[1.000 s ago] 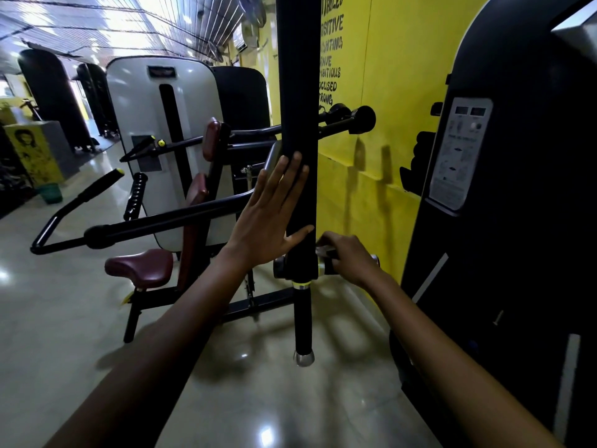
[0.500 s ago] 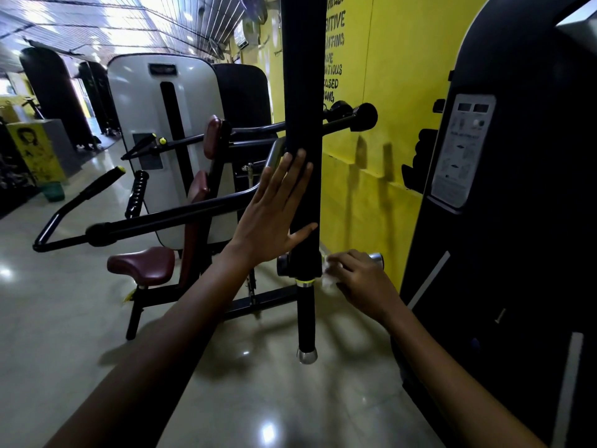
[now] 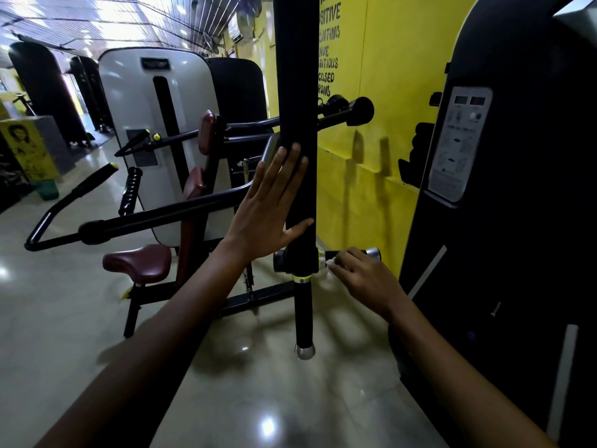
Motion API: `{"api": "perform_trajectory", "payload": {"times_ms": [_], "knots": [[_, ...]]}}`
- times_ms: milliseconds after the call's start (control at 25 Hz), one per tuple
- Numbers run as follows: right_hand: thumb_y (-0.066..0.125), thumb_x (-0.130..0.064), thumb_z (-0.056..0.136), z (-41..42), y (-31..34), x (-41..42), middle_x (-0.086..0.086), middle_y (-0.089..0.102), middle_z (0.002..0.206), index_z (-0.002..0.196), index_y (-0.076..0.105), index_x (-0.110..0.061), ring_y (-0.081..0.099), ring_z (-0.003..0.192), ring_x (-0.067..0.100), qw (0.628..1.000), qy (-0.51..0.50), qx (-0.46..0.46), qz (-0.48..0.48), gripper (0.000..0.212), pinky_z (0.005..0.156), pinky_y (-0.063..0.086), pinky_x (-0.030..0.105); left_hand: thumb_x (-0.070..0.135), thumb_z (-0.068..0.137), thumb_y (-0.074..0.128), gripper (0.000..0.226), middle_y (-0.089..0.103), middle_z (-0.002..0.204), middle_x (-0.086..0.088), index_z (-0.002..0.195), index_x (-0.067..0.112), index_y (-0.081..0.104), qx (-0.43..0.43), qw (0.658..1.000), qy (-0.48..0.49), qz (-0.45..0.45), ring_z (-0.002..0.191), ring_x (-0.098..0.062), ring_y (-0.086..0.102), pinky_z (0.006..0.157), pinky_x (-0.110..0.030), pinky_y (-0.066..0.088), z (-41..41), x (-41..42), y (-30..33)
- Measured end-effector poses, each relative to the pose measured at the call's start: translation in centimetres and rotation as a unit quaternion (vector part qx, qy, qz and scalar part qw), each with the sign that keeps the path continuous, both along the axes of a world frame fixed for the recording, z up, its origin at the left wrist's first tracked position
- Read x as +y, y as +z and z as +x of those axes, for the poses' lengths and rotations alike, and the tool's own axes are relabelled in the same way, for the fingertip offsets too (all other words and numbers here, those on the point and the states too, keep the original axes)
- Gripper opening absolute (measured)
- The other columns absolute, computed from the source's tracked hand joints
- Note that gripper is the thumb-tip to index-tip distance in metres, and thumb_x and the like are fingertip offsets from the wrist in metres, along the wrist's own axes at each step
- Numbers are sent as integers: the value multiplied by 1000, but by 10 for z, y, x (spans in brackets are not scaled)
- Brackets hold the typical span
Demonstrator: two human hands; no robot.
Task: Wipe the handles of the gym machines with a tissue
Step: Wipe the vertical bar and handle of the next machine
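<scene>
A thick black padded arm [image 3: 298, 124] of a gym machine hangs upright in front of me. My left hand [image 3: 269, 208] lies flat against its left side, fingers straight and thumb across the front. A short black handle [image 3: 352, 253] with a silver end cap sticks out to the right near the arm's lower end. My right hand [image 3: 361, 279] curls its fingers round a white tissue [image 3: 330, 262] and holds it against this handle from below. Another handle [image 3: 305, 318] with a silver cap points straight down below the arm.
A machine with maroon seat [image 3: 137, 261] and long black bars [image 3: 135, 221] stands to the left on the shiny floor. A yellow wall [image 3: 387, 92] runs behind. A tall black weight-stack housing [image 3: 517, 189] with an instruction panel fills the right.
My right hand has slid along the short handle with the tissue, from over its top to lower and nearer its inner end. My left hand stays flat on the padded arm.
</scene>
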State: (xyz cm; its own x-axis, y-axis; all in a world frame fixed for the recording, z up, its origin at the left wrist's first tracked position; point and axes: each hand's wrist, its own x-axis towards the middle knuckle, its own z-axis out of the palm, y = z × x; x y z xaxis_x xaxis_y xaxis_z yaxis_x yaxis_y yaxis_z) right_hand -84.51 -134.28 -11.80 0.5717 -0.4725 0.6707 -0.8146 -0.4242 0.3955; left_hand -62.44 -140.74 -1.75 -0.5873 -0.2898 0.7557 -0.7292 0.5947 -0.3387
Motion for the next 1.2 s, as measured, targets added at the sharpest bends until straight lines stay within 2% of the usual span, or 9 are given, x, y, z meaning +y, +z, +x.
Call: {"api": "perform_trajectory", "payload": {"times_ms": [120,200,320,480,560,680,800,1040,1200], "knots": [[59,-7,85,-17,-3,1,5,64,88,95,70,-8,55,81,24,1000,-15,-11,-16,15,58,44,32,59,91,45,89,8,158,-20,150,3,9,1,1000,-1,-5,147,-29,1,118,-52,15,0,0,0],[49,-6,91,-32,-4,3,5,66,88,96,70,-8,59,77,27,999,-28,-19,-24,22,59,46,33,60,91,44,89,9,157,-20,150,3,8,2,1000,-1,-9,146,-29,1,118,-52,15,0,0,0],[43,-6,92,-47,-2,12,7,67,90,93,71,-8,63,78,29,998,-46,-37,-17,28,61,51,33,60,91,44,90,9,158,-20,150,4,7,4,1000,-1,-8,147,-29,2,118,-52,15,0,1,-1],[28,-21,103,-45,-1,18,6,67,89,87,71,-11,63,80,26,995,-58,-86,-10,47,60,49,31,59,90,46,90,8,158,-19,150,4,7,1,1000,2,-10,147,-29,2,119,-51,14,-1,2,0],[33,-21,100,-37,-5,16,7,63,87,86,68,-12,61,78,28,992,-60,-108,6,39,56,49,31,59,91,45,89,8,158,-19,150,4,8,0,1000,7,-11,147,-29,3,119,-51,14,1,4,0],[50,-7,88,-17,-14,9,8,57,83,86,60,-13,57,77,31,989,-58,-133,40,12,50,47,32,59,91,45,89,8,158,-19,150,3,10,1,1000,12,-12,147,-29,3,119,-50,14,4,3,1],[67,1,76,1,-21,0,8,56,85,89,57,-13,54,75,30,984,-64,-151,73,22,48,42,30,61,90,44,89,11,157,-20,150,2,13,-7,1000,19,-20,146,-28,3,119,-49,11,8,3,2],[68,4,68,21,-20,0,9,56,86,88,57,-8,56,71,29,983,-27,-155,97,26,49,43,31,66,90,41,92,12,157,-20,150,3,11,-22,999,24,-35,146,-28,3,119,-50,13,8,0,3],[64,-7,77,42,-21,11,8,58,86,85,58,-7,53,72,24,984,5,-166,67,9,52,39,27,70,90,35,93,12,157,-20,150,7,4,-52,997,36,-42,147,-32,9,117,-52,17,11,-1,5]]}}
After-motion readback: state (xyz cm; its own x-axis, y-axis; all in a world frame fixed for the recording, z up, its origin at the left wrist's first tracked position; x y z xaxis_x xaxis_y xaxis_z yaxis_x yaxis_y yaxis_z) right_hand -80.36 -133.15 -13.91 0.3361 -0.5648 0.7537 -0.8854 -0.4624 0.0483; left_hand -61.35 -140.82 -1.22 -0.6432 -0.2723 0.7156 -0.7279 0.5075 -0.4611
